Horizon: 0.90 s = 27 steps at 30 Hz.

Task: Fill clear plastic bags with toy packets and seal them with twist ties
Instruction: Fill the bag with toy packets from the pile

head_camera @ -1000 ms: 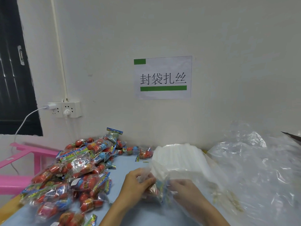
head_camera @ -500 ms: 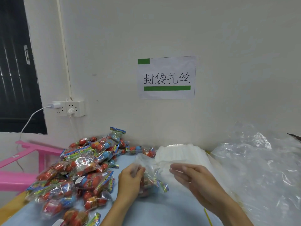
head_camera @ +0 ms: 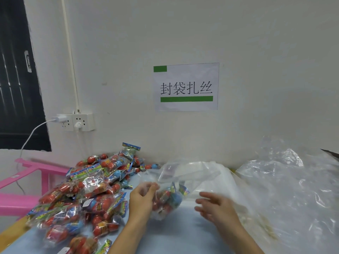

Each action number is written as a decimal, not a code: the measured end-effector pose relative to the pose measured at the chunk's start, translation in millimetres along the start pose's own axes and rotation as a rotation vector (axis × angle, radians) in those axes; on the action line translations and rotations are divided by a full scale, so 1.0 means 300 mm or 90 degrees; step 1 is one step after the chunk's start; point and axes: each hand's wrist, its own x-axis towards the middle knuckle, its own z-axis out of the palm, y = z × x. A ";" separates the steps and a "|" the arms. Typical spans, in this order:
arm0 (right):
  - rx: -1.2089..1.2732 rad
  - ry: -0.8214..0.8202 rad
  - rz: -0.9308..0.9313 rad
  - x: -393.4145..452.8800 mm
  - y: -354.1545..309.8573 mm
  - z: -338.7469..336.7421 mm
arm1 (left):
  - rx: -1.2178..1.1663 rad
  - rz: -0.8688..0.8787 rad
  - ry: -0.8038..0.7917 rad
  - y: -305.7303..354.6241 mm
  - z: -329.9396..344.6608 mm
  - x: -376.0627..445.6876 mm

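Crinkled clear bag (head_camera: 166, 197) of glossy toy packets sits on the blue table (head_camera: 183, 231), pinched by the left hand (head_camera: 142, 198); right hand (head_camera: 214, 206) hovers beside it, fingers loosely spread.

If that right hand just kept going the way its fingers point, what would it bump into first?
Most likely the clear bag of toy packets that the left hand pinches. The right hand is open, fingers aimed left toward it, with bare table between. Motion blur makes depth uncertain.
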 end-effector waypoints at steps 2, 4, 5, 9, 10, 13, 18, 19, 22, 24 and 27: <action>-0.029 -0.100 0.045 -0.024 0.025 0.037 | -0.011 -0.005 -0.017 -0.002 0.012 -0.010; -0.055 -0.148 0.042 -0.042 0.039 0.066 | -0.015 -0.006 -0.027 -0.007 0.028 -0.022; -0.081 -0.144 0.015 -0.047 0.039 0.073 | -0.012 -0.004 -0.032 -0.011 0.036 -0.029; -0.103 -0.074 -0.061 -0.038 0.028 0.066 | -0.033 -0.013 -0.091 -0.017 0.061 -0.053; -0.099 -0.061 -0.063 -0.033 0.027 0.062 | -0.037 -0.014 -0.108 -0.016 0.061 -0.055; -0.084 -0.036 -0.055 -0.019 0.034 0.053 | -0.041 -0.013 -0.131 -0.012 0.062 -0.057; -0.036 -0.004 -0.021 -0.007 0.050 0.045 | -0.013 0.008 -0.091 -0.009 0.045 -0.046; -0.027 -0.003 -0.016 -0.007 0.048 0.042 | -0.013 0.008 -0.087 -0.008 0.040 -0.044; -0.005 -0.016 -0.016 -0.010 0.043 0.038 | -0.019 -0.004 -0.075 -0.011 0.034 -0.039; -0.004 -0.016 -0.024 -0.012 0.041 0.038 | -0.017 -0.013 -0.069 -0.014 0.033 -0.037; -0.035 0.012 -0.052 -0.008 0.041 0.037 | -0.015 -0.011 -0.071 -0.009 0.035 -0.042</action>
